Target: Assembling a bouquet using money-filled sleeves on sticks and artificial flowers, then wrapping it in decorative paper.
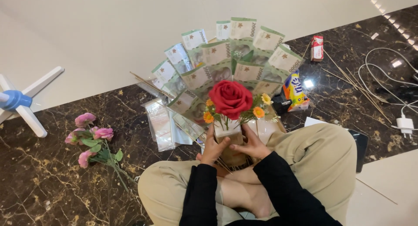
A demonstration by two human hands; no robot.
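Gripping the bouquet base (230, 141) below the red rose (230, 98), your left hand (213, 148) and right hand (254, 145) have fingers closed; next, steady the banknote fan (226, 60) behind the rose

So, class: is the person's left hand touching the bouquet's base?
Touching. The head view shows the left hand wrapped against the bouquet's base, no gap between them.

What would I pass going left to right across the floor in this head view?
Blue and white stand → pink flowers → clear plastic sleeves → red rose, held up by the left hand and right hand → yellow packet → white charger.
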